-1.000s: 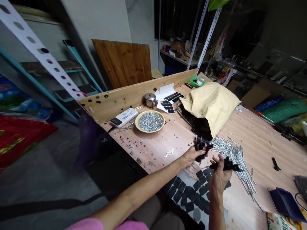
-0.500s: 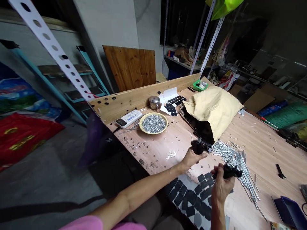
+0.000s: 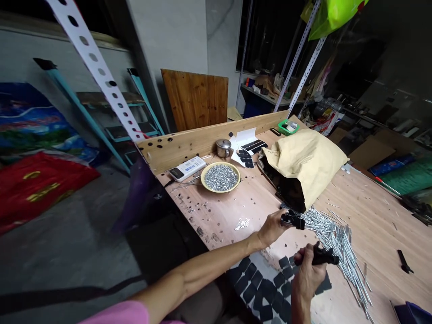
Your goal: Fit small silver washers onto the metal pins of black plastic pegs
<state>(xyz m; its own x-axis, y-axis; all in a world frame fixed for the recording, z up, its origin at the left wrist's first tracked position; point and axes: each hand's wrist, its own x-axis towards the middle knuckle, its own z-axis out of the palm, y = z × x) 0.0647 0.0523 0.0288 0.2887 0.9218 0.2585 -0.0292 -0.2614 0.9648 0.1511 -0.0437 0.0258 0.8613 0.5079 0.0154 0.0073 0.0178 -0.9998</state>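
My left hand (image 3: 271, 230) is closed round a small black plastic part (image 3: 293, 220), just in front of the mouth of a tan paper sack (image 3: 305, 162). My right hand (image 3: 310, 270) grips another black plastic part (image 3: 324, 256), lower and to the right; its exact kind is unclear. Just beyond both hands lies a heap of thin metal rods (image 3: 337, 243). Under and beside my right wrist, black rounded pads (image 3: 266, 290) are spread on a pale sheet. A small cluster of washers (image 3: 242, 223) lies left of my left hand.
A yellow bowl of small metal pieces (image 3: 220, 177) stands near the left edge, beside a white box-like device (image 3: 187, 168) and a metal cup (image 3: 223, 147). A wooden board (image 3: 216, 129) borders the back. At right are a black piece (image 3: 404, 262) and a dark blue bin (image 3: 413, 312).
My left hand has turned its black part, which now points right instead of up. The right hand keeps its hold with a slight shift. The whole view has swung a little left.
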